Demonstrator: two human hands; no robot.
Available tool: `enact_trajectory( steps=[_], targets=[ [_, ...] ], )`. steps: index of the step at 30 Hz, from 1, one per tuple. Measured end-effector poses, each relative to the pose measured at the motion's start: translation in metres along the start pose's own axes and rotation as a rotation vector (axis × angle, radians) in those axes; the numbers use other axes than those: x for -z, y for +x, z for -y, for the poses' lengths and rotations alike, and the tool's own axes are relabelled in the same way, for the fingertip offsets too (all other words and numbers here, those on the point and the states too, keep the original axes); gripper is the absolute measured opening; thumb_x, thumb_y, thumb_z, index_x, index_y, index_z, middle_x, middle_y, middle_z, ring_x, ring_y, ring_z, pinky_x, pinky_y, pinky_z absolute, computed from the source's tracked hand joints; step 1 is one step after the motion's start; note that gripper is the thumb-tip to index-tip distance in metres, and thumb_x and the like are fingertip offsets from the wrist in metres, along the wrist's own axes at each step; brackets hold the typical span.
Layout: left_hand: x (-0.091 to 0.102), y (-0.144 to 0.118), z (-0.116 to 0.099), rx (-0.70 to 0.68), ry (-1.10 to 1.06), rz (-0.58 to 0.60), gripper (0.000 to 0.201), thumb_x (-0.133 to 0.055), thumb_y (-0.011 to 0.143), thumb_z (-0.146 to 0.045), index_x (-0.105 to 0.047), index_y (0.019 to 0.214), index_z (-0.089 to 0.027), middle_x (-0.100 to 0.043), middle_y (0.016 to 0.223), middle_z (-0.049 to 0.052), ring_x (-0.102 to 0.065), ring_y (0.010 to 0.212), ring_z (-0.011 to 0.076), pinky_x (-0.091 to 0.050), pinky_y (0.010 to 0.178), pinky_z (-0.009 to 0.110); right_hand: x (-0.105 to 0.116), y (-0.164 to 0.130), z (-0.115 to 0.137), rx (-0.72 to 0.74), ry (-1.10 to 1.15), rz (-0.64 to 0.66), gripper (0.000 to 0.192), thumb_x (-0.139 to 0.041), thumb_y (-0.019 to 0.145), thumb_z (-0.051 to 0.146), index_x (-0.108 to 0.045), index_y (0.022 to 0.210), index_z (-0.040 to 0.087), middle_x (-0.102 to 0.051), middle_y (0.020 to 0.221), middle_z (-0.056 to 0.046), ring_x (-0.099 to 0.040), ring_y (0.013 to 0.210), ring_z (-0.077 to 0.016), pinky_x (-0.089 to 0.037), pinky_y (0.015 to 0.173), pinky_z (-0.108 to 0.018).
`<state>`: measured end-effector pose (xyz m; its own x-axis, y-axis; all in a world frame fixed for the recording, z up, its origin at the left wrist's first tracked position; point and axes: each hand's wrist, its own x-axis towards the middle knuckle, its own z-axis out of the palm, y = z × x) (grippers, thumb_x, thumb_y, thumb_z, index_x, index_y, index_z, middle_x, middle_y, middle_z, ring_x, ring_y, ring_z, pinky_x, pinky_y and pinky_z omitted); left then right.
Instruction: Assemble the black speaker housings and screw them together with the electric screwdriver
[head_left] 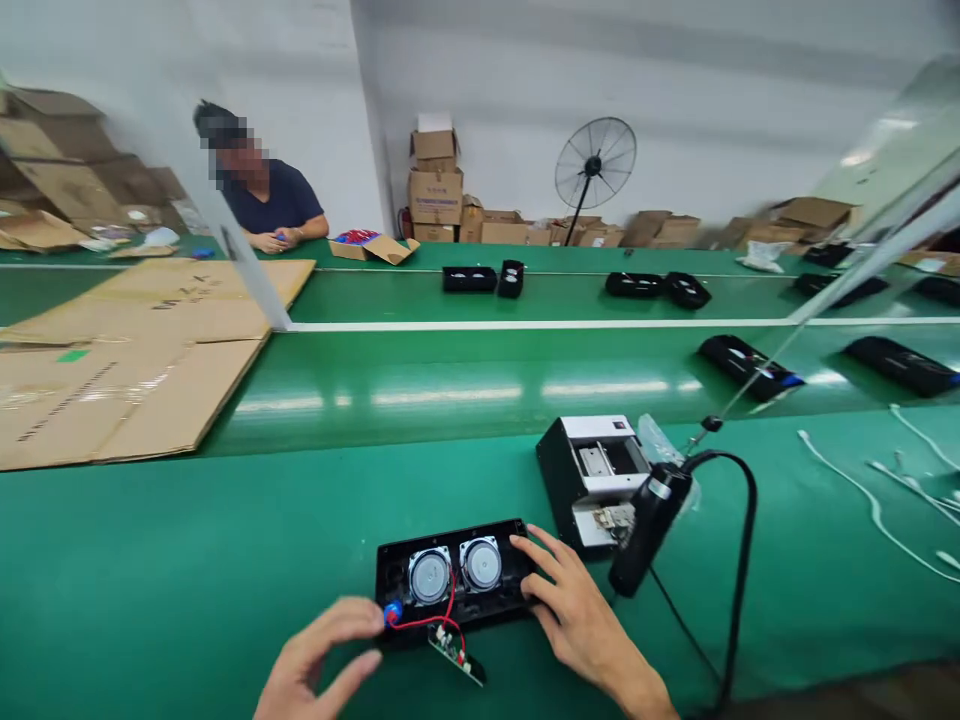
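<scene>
A black speaker housing (495,596) lies open on the green bench, showing two round speaker drivers (481,565) with silver backs. Red wires run from the drivers to a small green circuit board (454,654) at the front edge. In the housing's left corner sits a blue cylindrical part (393,612), also wired. My left hand (322,655) is beside that corner, index fingertip at the blue part, thumb held apart below. The fingers of my right hand (571,605) grip the housing's right end, over its rim.
Behind my right hand stand a black-and-white machine (596,480) and a hanging electric screwdriver (651,525). White cables (874,510) lie at right. A conveyor belt (450,375) carries black housings (750,367). Flattened cardboard (135,385) covers the left. A person (270,195) sits opposite.
</scene>
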<state>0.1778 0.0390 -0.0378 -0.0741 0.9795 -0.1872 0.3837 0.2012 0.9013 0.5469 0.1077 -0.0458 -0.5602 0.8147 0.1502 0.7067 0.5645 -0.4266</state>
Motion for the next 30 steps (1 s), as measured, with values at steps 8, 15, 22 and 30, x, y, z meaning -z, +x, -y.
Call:
enact_trajectory(
  steps=[8, 15, 22, 30],
  targets=[
    [-0.057, 0.053, 0.006, -0.264, 0.055, 0.034, 0.044, -0.06, 0.094, -0.066, -0.08, 0.105, -0.029, -0.048, 0.161, 0.013, -0.044, 0.15, 0.0414, -0.034, 0.122, 0.072, -0.029, -0.052, 0.021, -0.208, 0.236, -0.533, 0.019, -0.063, 0.096, 0.012, -0.069, 0.109, 0.025, -0.076, 0.114, -0.01, -0.076, 0.095, -0.0213, -0.065, 0.075, -0.028],
    [-0.059, 0.048, 0.009, -0.319, 0.146, 0.014, 0.046, -0.053, 0.1, -0.063, -0.081, 0.087, -0.028, -0.046, 0.161, 0.011, -0.05, 0.146, 0.0412, -0.039, 0.117, 0.074, -0.097, -0.052, 0.074, -0.451, 0.977, -0.266, 0.048, -0.078, 0.072, 0.006, -0.075, 0.117, 0.023, -0.081, 0.101, -0.006, -0.078, 0.079, -0.0217, -0.064, 0.068, -0.027],
    [-0.054, 0.043, -0.007, -0.521, 0.319, 0.043, 0.034, -0.054, 0.104, -0.048, -0.08, 0.091, -0.031, -0.051, 0.161, 0.006, -0.046, 0.15, 0.0359, -0.051, 0.113, 0.066, -0.039, 0.011, 0.088, -0.402, 0.924, -0.492, 0.008, -0.067, 0.097, 0.027, -0.075, 0.099, 0.024, -0.074, 0.095, -0.005, -0.071, 0.089, -0.0187, -0.059, 0.082, -0.027],
    [-0.061, 0.04, -0.019, -0.585, 0.325, -0.028, 0.019, -0.055, 0.105, -0.03, -0.073, 0.11, -0.034, -0.07, 0.137, 0.004, -0.045, 0.152, 0.0322, -0.057, 0.107, 0.065, -0.015, 0.048, 0.071, -0.528, 1.182, -0.34, 0.036, -0.067, 0.097, 0.055, -0.064, 0.109, 0.021, -0.073, 0.098, -0.005, -0.07, 0.091, -0.0209, -0.058, 0.083, -0.03]
  ],
)
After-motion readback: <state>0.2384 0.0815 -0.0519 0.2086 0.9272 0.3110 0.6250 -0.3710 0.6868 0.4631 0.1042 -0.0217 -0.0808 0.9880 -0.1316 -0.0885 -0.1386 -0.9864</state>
